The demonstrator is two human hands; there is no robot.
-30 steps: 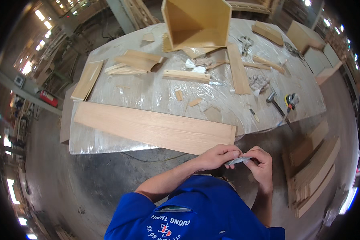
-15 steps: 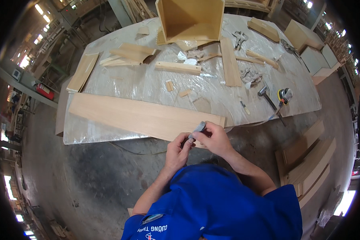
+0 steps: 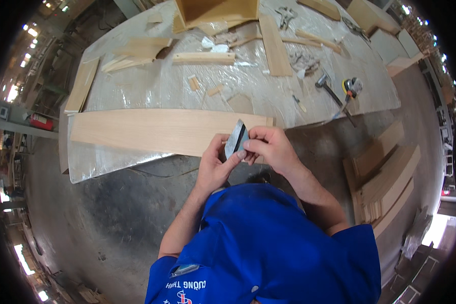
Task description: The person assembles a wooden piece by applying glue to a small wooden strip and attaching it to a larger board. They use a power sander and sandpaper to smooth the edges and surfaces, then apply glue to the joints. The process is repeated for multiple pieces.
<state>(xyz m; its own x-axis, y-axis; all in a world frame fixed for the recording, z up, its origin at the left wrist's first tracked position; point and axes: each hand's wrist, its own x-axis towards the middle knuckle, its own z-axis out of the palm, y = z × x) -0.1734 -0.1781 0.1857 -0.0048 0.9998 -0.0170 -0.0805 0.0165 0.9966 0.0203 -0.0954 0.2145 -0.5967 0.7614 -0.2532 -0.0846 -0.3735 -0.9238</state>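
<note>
In front of my body, both hands hold a small grey-blue folded piece, which looks like sandpaper, with a black band across it. My left hand grips its lower left side, thumb on the face. The fingers of my right hand pinch its right edge. Behind the hands a long, pale wooden board lies along the near edge of the plastic-covered table. My hands hide part of the board's right end.
A hammer, a yellow-and-black round tool and a small knife-like tool lie at the table's right. Wood strips and an open wooden box are farther back. Curved boards lie at right, below table height.
The grey piece has been turned and spread, so its flat face and black band show. Both hands stay on it. The view has shifted, and the table sits higher in the picture.
</note>
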